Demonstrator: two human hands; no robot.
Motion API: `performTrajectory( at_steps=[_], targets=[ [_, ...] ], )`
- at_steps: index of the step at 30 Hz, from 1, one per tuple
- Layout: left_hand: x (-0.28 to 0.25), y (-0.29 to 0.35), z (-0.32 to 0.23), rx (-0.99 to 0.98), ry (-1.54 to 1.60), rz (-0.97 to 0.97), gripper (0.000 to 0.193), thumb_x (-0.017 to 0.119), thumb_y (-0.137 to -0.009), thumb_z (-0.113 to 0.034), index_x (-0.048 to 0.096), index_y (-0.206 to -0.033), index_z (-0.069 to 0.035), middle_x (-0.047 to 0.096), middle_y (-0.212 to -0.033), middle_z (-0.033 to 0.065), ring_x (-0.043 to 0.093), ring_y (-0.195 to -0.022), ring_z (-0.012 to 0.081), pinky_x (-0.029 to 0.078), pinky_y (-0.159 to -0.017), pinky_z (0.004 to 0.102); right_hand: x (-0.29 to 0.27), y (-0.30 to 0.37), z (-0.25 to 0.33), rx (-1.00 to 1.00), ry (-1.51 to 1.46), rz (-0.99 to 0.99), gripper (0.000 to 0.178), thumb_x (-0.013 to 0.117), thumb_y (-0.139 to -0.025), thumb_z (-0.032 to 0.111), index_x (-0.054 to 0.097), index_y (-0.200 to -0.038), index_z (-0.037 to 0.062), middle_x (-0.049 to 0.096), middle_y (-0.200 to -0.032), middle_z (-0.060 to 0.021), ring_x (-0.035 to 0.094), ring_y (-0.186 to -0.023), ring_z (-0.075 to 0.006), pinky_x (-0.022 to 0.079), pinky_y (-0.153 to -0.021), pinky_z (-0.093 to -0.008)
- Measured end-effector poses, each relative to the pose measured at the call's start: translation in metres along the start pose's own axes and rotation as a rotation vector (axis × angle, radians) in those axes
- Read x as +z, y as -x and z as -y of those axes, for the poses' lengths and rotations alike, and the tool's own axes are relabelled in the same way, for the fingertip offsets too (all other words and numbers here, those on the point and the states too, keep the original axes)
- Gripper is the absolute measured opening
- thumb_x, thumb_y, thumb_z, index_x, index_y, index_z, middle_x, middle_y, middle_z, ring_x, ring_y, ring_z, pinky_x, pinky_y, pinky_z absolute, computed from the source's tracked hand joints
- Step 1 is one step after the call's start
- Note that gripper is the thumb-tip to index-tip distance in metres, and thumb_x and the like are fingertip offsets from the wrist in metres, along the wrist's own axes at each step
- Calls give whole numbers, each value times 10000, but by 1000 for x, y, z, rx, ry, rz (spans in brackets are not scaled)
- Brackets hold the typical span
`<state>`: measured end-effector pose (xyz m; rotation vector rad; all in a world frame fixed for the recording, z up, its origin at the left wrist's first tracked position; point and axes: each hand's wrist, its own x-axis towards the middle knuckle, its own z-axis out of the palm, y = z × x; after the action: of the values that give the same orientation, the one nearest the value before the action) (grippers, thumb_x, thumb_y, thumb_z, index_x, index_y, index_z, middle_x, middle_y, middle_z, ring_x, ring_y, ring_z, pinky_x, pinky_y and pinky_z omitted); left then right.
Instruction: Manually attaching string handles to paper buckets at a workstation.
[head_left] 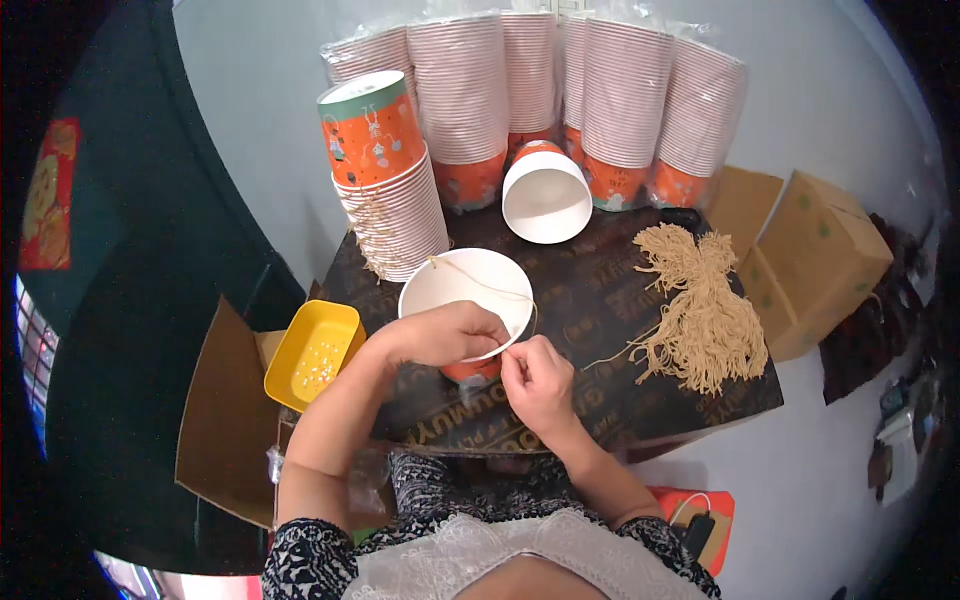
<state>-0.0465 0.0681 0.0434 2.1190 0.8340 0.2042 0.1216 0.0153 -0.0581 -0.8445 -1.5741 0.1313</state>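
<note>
While working over the cup [447, 288] on the surface [600, 290], holding left hand [455, 333] and right hand [540, 385] close together at its rim.
Hiding the exact grip beyond telling, with cord [500, 289] crossing the cup's mouth, a cup stack [395, 225] behind-left of it and a cord bundle [705, 325] to its right.

White-lined orange cup [450, 289], mouth up, tan string [490, 287] across it

Black tabletop [620, 300], centre of frame: large tan capitals are printed along the near edge, partly covered; smaller tan lettering is repeated across the surface. Bagged cup stack [625, 95], upper right of centre: small dark lettering is borne on the orange lowest cup [612, 182]; it is too small to be read.
</note>
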Motion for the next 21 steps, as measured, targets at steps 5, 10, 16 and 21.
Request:
performTrajectory(
  at_steps=[5, 10, 16, 21],
  targets=[
    [5, 0, 1, -45, -53, -40, 159, 593, -940, -146, 651, -933, 1, 630, -755, 11, 553, -724, 87, 475, -662, 273, -5, 4, 2, 39, -29, 27, 154, 696, -784, -18, 570, -836, 51, 568, -737, -114, 609, -630, -310, 484, -557, -400],
    [14, 2, -1, -92, -13, -61, 158, 586, -941, -155, 643, -914, -10, 620, -752, 2, 539, -709, 81, 466, -639, 272, -12, 6, 5, 103, -92, 60, 140, 697, -804, -27, 583, -860, 32, 579, -741, -109, 615, -601, -255, 478, -529, -356],
    [18, 4, -3, -165, 77, -133, 192, 554, -960, -170, 640, -917, -4, 634, -779, 25, 576, -693, 101, 485, -632, 277, -13, 10, 5, 203, -195, 36, 93, 667, -853, -54, 597, -862, 5, 555, -741, -33, 501, -585, -58, 402, -506, -234],
    [17, 3, -1, -221, 300, -140, 246, 530, -950, -174, 681, -959, 20, 655, -766, 49, 608, -671, 130, 488, -602, 282, -13, 11, 7, 214, -170, 31, 86, 669, -854, -51, 604, -872, 3, 558, -746, -25, 497, -594, -50, 394, -515, -225]
  ],
)
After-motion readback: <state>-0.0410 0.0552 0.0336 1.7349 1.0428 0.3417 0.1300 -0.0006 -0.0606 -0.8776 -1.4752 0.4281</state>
